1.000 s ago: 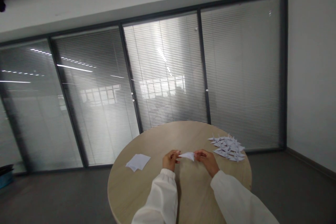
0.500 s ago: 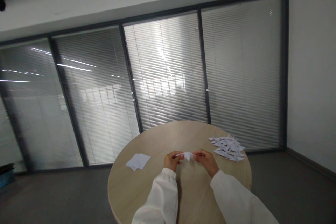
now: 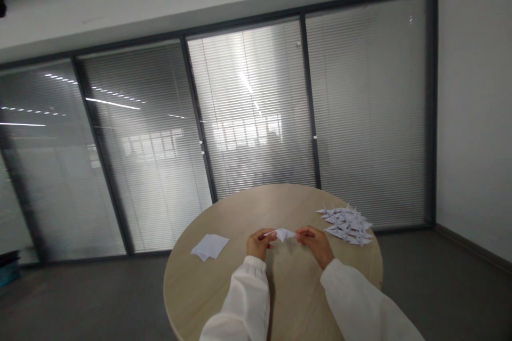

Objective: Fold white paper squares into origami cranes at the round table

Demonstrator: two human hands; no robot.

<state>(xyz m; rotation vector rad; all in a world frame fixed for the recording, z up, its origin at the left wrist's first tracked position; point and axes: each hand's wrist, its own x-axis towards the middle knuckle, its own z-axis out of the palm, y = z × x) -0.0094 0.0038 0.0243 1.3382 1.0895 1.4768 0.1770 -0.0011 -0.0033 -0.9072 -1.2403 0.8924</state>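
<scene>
A white folded paper crane (image 3: 283,234) is stretched between my hands, just above the middle of the round table. My left hand (image 3: 258,243) pinches one of its ends between thumb and fingers. At the opposite end, the fingertips of my right hand (image 3: 317,245) are closed on the other tip. The crane's middle points down, with its wings spread to both sides. My fingers partly hide its ends.
On the wooden table (image 3: 224,298), a few white paper sheets (image 3: 210,246) lie at the left. A cluster of several folded white cranes (image 3: 348,225) stands at the right, near the edge. Glass panels with blinds (image 3: 256,117) rise behind the table.
My left hand has shifted slightly left, and the crane is drawn out a little wider between my hands. My right hand has barely moved.
</scene>
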